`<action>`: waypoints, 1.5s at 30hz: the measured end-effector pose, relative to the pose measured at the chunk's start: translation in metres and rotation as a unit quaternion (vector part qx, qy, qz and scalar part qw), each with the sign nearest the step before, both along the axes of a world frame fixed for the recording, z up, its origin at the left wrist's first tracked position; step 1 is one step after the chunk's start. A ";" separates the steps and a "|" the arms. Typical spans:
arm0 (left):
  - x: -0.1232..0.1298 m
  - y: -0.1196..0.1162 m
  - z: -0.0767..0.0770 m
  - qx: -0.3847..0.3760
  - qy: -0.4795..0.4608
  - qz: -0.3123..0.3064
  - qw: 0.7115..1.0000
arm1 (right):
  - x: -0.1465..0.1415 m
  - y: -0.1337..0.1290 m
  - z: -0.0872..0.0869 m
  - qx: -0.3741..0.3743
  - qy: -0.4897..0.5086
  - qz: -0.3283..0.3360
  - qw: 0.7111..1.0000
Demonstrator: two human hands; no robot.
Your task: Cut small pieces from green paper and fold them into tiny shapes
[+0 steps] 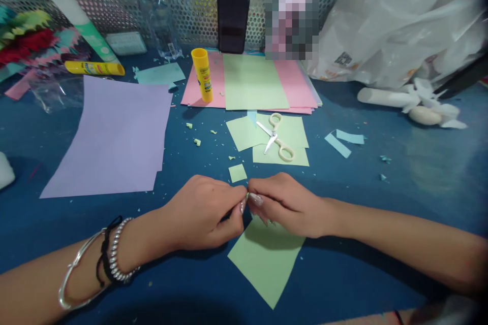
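Observation:
My left hand and my right hand meet fingertip to fingertip above the blue table. Both pinch a tiny bit of green paper, mostly hidden by the fingers. Under my right hand lies a larger green sheet, turned cornerwise. Just beyond the fingertips is a small green paper square. Farther off, open scissors with cream handles rest on cut green paper pieces. Several small curled green scraps lie to the left of them.
A purple sheet lies at left. An upright yellow glue stick stands on stacked pink paper. Behind, a dark phone leans on perforated metal. A white plastic bag fills the back right, near blue strips.

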State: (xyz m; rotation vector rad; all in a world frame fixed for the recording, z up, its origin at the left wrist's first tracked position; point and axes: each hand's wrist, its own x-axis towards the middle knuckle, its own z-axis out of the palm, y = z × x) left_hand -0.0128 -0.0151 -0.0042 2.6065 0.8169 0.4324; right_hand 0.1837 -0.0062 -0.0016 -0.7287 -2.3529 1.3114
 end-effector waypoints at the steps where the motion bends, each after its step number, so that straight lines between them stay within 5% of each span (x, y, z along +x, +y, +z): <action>1: 0.000 0.000 0.000 0.008 -0.001 0.005 1.000 | 0.000 0.000 0.000 -0.001 -0.001 -0.001 1.000; 14: 0.000 -0.004 -0.003 0.065 -0.002 0.004 0.998 | 0.001 -0.001 0.001 0.024 -0.018 0.023 0.999; 45: 0.000 -0.001 -0.003 0.046 -0.012 -0.019 0.999 | 0.002 0.000 -0.001 0.045 -0.028 0.031 0.998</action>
